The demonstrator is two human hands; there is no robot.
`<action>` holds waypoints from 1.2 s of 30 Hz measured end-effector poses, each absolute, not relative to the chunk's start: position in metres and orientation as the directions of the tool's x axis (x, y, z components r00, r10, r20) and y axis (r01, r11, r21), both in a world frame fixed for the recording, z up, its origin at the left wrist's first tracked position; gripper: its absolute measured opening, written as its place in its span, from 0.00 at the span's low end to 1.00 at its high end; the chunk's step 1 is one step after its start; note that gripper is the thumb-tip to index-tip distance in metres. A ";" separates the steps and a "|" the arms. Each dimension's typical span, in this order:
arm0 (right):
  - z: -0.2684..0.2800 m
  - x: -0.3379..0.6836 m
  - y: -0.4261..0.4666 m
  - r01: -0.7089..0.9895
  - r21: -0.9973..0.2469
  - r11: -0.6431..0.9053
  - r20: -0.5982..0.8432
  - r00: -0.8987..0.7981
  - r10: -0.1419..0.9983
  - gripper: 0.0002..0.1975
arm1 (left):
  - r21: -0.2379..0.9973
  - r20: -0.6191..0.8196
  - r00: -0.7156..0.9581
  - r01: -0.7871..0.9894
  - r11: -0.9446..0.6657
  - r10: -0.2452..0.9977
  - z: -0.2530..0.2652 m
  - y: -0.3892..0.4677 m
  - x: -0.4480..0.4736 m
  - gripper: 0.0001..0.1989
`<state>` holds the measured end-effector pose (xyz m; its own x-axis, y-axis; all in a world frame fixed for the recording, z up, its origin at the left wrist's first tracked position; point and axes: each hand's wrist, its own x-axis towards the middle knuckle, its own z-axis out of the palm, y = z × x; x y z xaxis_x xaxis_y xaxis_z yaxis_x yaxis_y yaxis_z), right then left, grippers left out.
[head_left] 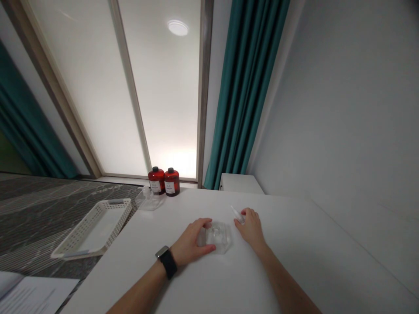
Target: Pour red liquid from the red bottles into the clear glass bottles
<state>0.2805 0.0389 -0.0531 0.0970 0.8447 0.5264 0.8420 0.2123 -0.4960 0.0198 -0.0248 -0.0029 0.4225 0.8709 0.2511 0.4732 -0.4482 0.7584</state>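
Note:
On the white table (196,288), my left hand (193,242), with a dark watch on its wrist, grips the near-left side of a clear container (216,235). Thumb and fingers curve round its edges; it stands on or within a clear, flat angular base, though glare blurs where one ends. Just to the right, my right hand (252,224) pinches a small clear tapered piece (237,214), its thin end pointing up and left. Its exact kind is too blurred to tell.
Two red bottles (172,182) with black caps and white labels stand at the far table edge. Beside them lies a clear tray (151,200) with a clear piece on it. A white perforated basket (94,231) and printed papers (39,294) are at left; a white cabinet (242,183) stands behind.

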 end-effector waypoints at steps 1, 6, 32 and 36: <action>-0.052 0.280 0.038 0.836 -0.504 0.219 0.531 0.100 0.842 0.10 | 0.758 0.250 0.423 0.474 -0.448 0.871 -0.002 -0.025 0.020 0.32; -0.039 0.275 0.030 0.787 -0.546 0.287 0.571 0.100 0.815 0.16 | 0.752 0.247 0.431 0.480 -0.452 0.868 -0.002 -0.025 0.019 0.33; -0.025 0.225 -0.019 0.161 -0.920 0.357 0.294 -0.320 0.901 0.35 | 0.727 0.300 0.462 0.455 -0.513 0.835 -0.001 -0.014 -0.002 0.36; -0.027 0.224 -0.019 0.141 -0.934 0.330 0.276 -0.304 0.912 0.35 | 0.823 0.324 0.355 0.352 -0.446 0.877 0.006 -0.014 -0.006 0.26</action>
